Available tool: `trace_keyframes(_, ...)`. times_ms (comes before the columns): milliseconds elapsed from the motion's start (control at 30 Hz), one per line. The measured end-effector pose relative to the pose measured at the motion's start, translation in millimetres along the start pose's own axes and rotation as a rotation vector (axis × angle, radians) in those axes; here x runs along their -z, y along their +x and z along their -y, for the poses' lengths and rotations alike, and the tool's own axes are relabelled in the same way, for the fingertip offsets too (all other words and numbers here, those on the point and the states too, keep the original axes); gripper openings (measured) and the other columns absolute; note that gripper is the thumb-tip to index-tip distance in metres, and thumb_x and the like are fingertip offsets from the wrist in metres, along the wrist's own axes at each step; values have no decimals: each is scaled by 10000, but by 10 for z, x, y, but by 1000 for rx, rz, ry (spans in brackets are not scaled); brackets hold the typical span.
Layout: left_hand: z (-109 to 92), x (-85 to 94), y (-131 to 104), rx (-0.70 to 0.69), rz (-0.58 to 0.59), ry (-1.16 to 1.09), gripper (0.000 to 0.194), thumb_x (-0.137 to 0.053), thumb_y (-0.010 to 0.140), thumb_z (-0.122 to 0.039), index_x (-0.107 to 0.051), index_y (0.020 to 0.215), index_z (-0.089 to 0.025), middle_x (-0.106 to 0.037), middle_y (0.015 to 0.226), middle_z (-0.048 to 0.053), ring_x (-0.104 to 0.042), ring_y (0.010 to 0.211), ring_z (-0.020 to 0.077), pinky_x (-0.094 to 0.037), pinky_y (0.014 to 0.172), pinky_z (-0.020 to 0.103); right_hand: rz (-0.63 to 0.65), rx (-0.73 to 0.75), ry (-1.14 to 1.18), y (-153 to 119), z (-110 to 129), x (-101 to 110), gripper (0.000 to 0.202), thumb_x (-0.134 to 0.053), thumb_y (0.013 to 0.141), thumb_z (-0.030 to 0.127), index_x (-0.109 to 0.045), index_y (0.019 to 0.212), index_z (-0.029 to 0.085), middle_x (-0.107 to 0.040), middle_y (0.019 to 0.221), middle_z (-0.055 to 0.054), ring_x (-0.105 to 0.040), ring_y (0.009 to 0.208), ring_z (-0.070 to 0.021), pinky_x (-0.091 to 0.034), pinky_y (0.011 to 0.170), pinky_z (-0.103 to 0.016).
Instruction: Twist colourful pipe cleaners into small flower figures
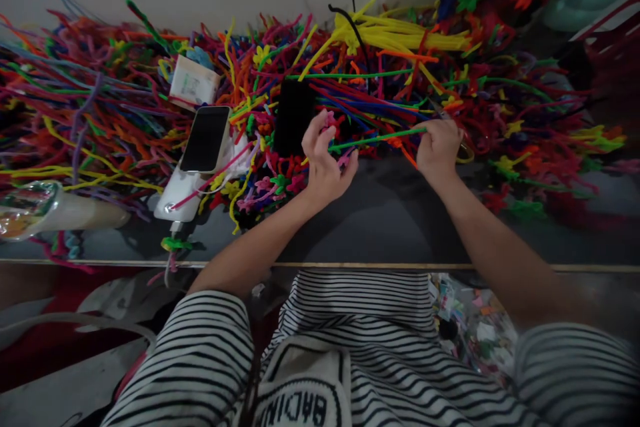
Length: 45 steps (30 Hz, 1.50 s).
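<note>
A green pipe cleaner (380, 139) stretches nearly straight between my two hands, above the dark table edge. My left hand (325, 163) is curled around its left end, with the thumb apart from the fingers. Bits of pink fuzzy stem (328, 121) show at its fingertips; whether they are held or lie behind is unclear. My right hand (440, 147) pinches the other end of the green stem. A thin yellowish loop (466, 152) shows beside the right hand, partly hidden by it. Behind the hands lie red and blue pipe cleaners (370, 103) and a black flat object (295, 117).
Heaps of coloured pipe cleaners (125, 120) run along the wall, with a yellow bundle (405, 33) at the back. A phone (206, 140), a white power bank (179, 197) and a small white box (194, 82) lie left. A plastic-wrapped roll (75, 210) sits near the front edge.
</note>
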<state>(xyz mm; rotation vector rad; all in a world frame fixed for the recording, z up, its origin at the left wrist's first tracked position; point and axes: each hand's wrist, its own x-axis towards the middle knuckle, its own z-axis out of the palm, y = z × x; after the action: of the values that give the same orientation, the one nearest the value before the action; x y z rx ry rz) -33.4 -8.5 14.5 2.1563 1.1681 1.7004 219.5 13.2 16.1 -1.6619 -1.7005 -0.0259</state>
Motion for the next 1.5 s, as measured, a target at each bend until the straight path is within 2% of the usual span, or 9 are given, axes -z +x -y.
trace_keyframes(167,87,4,85,41,49,80,640,-626,848,-672,-568,1301,-223,-512,1472,174,-400,1447,355,-288,1204,510,-84,11,62,8,35,24,326,-394,764,93,-696,764,216,-746,923,-88,-639,1027,-287,-427,1007,-511)
trace_keyframes(333,123,9,64,13,197,141,518,-438,982,-599,-602,1284,-211,-658,1274,143,-596,1230,268,-429,1063,382,-124,62,104,58,-37,26,340,-391,752,76,-696,742,226,-749,881,-71,-662,964,-260,-474,974,-444)
trace_keyframes(500,149,4,5,161,288,230,402,-369,1037,-455,-674,1004,-194,-657,736,50,-627,694,162,-452,675,255,-30,112,29,6,-1,76,408,-443,817,135,-704,1117,232,-740,1046,-86,-629,1118,-297,-431,1056,-519)
trace_keyframes(600,66,-9,-18,230,282,128,310,-423,1027,-412,-646,985,-200,-587,645,1,-535,551,120,-402,593,229,107,296,72,-127,189,88,592,-553,771,209,-590,1362,225,-723,1197,-90,-588,1221,-328,-386,1108,-561)
trace_keyframes(700,-86,-37,-39,274,285,-53,296,-434,1023,-442,-612,1012,-206,-603,726,-7,-526,551,95,-415,589,212,274,479,200,-270,392,19,496,-545,852,264,-620,1342,251,-735,1182,-88,-638,1135,-292,-466,1041,-500)
trace_keyframes(800,-189,-79,-55,361,301,-237,330,-443,1010,-510,-591,1016,-216,-573,730,-19,-528,558,83,-438,578,200,342,554,321,-343,461,-62,317,-479,957,301,-739,1137,269,-775,964,-64,-691,879,-230,-546,855,-400)
trace_keyframes(967,-133,-144,-53,506,292,-426,333,-511,976,-551,-595,994,-230,-480,652,-47,-513,557,80,-491,579,189,308,473,367,-305,358,-5,254,-620,931,451,-791,1040,299,-780,878,-27,-707,765,-190,-546,736,-325)
trace_keyframes(1100,-49,-176,-38,559,312,-510,342,-504,980,-555,-619,995,-233,-459,597,-59,-461,492,68,-433,511,186,248,383,401,-248,322,31,245,-585,947,407,-801,960,293,-788,879,-26,-727,794,-205,-561,771,-356)
trace_keyframes(1500,23,-194,3,594,446,-744,328,-675,920,-394,-667,1157,-168,-770,929,69,-576,561,73,-500,608,244,68,144,396,-205,245,-52,264,-569,942,424,-770,989,259,-785,987,-65,-735,930,-247,-571,894,-423)
